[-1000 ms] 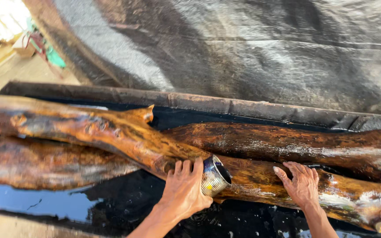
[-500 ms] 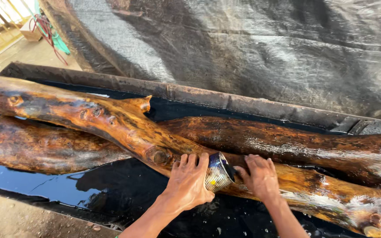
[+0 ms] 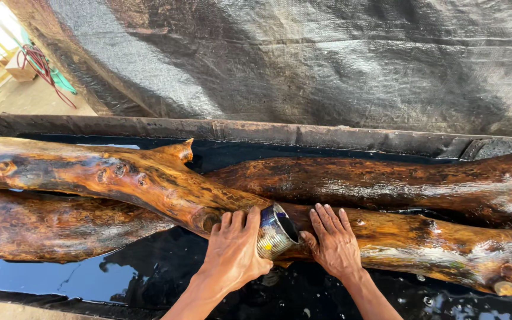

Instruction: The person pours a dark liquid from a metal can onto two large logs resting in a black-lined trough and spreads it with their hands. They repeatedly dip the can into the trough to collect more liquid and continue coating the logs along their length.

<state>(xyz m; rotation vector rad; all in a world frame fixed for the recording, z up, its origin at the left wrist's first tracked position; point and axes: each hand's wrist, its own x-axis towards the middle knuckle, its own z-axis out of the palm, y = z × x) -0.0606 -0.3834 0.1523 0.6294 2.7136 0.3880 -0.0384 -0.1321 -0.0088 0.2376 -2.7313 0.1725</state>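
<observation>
Behind both hands' log (image 3: 149, 184), another log (image 3: 386, 184), tarp (image 3: 327, 59).

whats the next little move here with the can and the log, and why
Probably tip the tin can further over the near log. The left hand holds it on its side against the wood, open mouth toward the right hand, which lies flat on the wet surface. The log already glistens and dark liquid pools below, so spreading there seems likely.
</observation>
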